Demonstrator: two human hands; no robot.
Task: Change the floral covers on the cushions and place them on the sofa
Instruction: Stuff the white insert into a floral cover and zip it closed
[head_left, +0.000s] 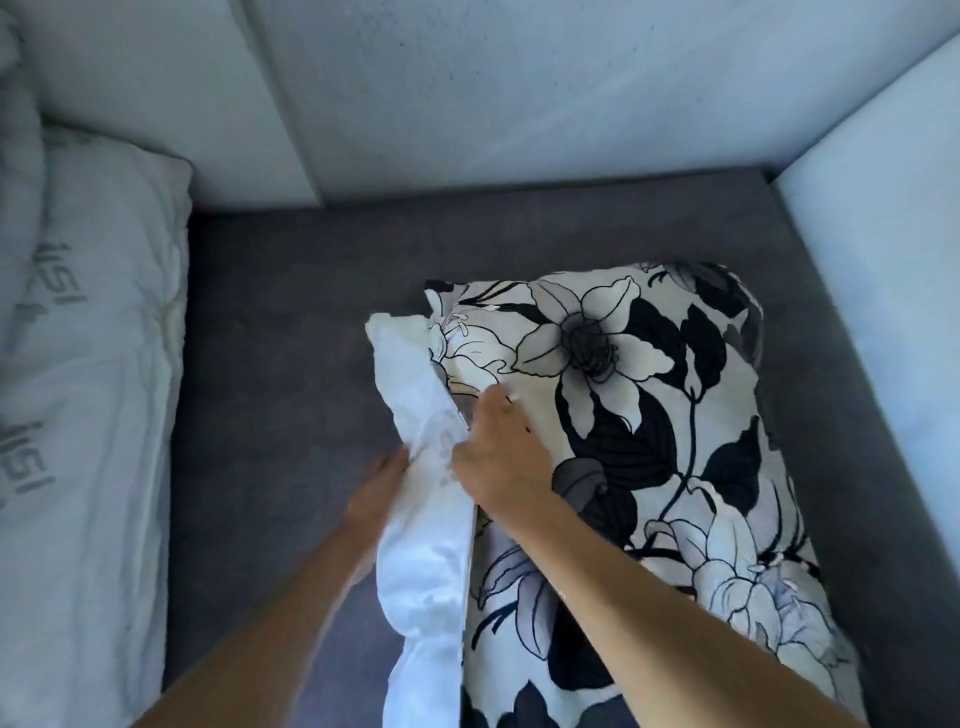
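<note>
A cushion in a black, grey and white floral cover (649, 415) lies on the grey sofa seat (291, 322). Its white inner pillow (421, 467) sticks out along the cover's open left edge. My left hand (379, 488) presses against the white pillow from the left, its fingers partly hidden behind the fabric. My right hand (498, 457) rests at the cover's open edge, fingers curled on the floral fabric next to the pillow.
A bare white pillow with grey printed lettering (83, 364) lies on the seat at the far left. Pale back cushions (467, 93) run along the back and a pale armrest (883, 291) closes the right side.
</note>
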